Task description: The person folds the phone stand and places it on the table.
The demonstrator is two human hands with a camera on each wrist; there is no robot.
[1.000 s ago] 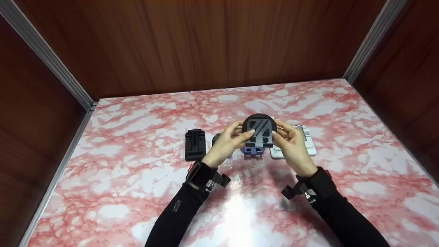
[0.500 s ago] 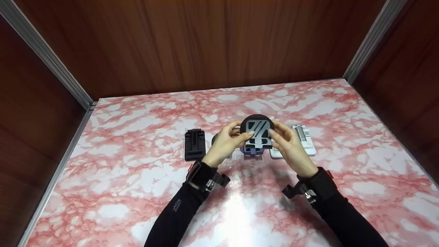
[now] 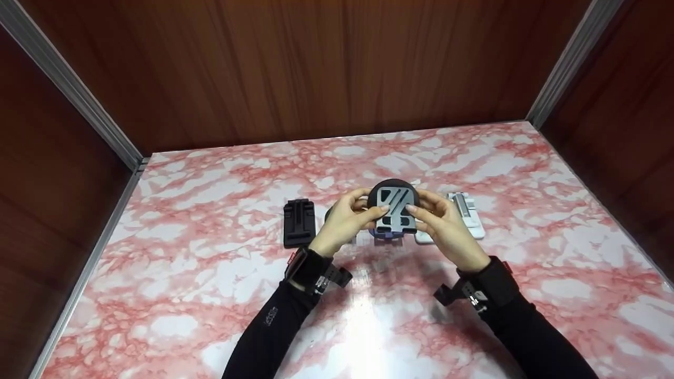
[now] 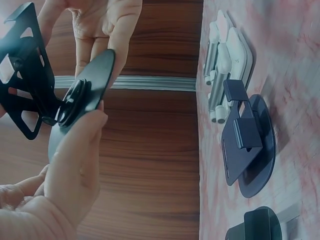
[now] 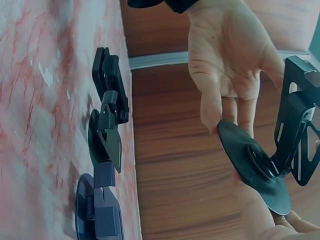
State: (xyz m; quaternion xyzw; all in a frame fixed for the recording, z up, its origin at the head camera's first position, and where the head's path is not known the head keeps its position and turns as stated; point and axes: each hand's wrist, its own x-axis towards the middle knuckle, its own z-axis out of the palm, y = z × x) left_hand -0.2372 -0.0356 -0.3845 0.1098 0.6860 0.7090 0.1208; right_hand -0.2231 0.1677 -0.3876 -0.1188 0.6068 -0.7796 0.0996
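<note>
Both hands hold a black phone stand [image 3: 394, 206] in the air above the marble table [image 3: 210, 273]. It has a round base disc [image 4: 86, 94] and a hinged cut-out plate [image 4: 24, 95]. My left hand [image 3: 364, 208] grips the disc's left edge, thumb in front and fingers behind. On the right edge, my right hand [image 3: 422, 206] pinches it in the same way. In the right wrist view the disc [image 5: 254, 167] and plate [image 5: 300, 135] stand edge-on, with the left hand [image 5: 225, 65] behind them.
Several other stands lie in a row on the table beneath the hands: a folded black one [image 3: 299, 222] on the left, a blue one [image 3: 387, 233] under the held stand, a white one [image 3: 467, 215] on the right. A dark round piece [image 3: 330, 212] is half hidden behind the left hand. Wooden walls close three sides.
The held stand has dropped slightly and drifted left. Its plate has tilted so it catches more light and looks grey. Both hands keep their grip.
</note>
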